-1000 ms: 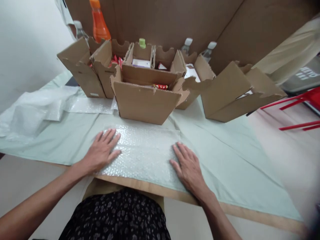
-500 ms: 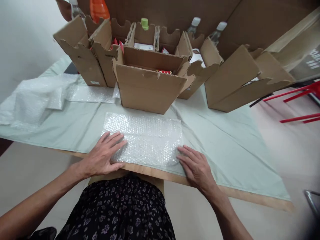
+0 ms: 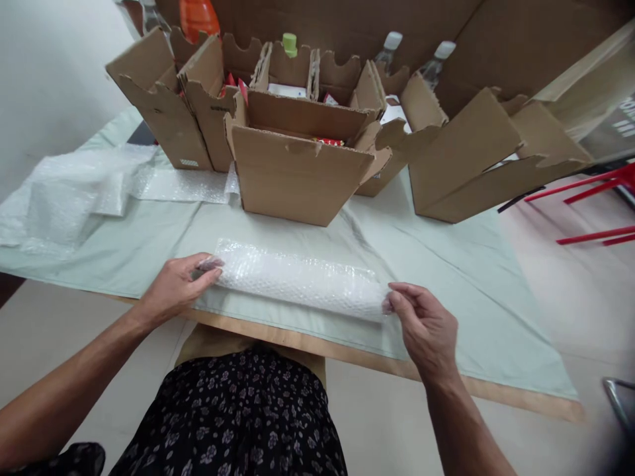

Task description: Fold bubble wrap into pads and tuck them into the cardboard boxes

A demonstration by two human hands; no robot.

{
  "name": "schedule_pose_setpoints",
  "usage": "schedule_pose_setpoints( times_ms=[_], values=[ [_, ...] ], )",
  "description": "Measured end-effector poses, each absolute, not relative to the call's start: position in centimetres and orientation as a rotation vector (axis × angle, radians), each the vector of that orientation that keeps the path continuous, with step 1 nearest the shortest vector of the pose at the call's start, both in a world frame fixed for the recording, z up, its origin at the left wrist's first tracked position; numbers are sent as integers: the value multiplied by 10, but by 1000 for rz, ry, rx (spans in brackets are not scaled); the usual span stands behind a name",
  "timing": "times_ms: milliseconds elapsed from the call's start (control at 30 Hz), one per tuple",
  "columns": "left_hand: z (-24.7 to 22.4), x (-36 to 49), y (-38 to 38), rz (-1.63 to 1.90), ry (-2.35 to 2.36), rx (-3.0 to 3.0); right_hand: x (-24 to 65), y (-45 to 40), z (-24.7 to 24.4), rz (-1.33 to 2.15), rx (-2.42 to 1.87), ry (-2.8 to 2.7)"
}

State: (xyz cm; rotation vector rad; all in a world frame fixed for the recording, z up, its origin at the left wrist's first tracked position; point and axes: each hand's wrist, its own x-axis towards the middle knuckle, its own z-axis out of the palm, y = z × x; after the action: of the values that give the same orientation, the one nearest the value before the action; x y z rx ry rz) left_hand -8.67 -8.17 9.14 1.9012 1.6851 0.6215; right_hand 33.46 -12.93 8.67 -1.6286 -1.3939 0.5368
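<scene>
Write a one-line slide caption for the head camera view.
Left hand and right hand pinch the ends of folded bubble wrap near open cardboard boxes.

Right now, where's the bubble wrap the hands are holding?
In the head view, the bubble wrap is just below centre, between the left hand and right hand, on the near side of the front middle cardboard box.

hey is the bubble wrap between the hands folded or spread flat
Folded over: the bubble wrap forms a narrow strip with a rounded near edge, its ends pinched by the left hand and right hand.
</scene>
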Motion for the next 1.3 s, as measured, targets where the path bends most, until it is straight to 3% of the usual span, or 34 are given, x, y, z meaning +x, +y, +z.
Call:
schedule_pose_setpoints(
  times_ms=[133,267,500,767,1033,1300],
  values=[
    [82,-81,-68,408,1806,2069,335,-114,65,451,-1765,-1433],
    [76,-84,-68,408,1919,2143,338,-114,59,388,-1834,-1501],
    [82,-82,-71,362,2030,1937,342,-118,66,467,-1973,-1578],
    [94,-71,-59,30,2008,1979,333,-90,66,558,-2094,-1785],
    [88,-75,-62,345,1933,1995,323,-108,77,620,-1768,-1674],
    [104,-68,-18,598,1833,2357,272,-199,96,1313,-1506,-1296]
  ],
)
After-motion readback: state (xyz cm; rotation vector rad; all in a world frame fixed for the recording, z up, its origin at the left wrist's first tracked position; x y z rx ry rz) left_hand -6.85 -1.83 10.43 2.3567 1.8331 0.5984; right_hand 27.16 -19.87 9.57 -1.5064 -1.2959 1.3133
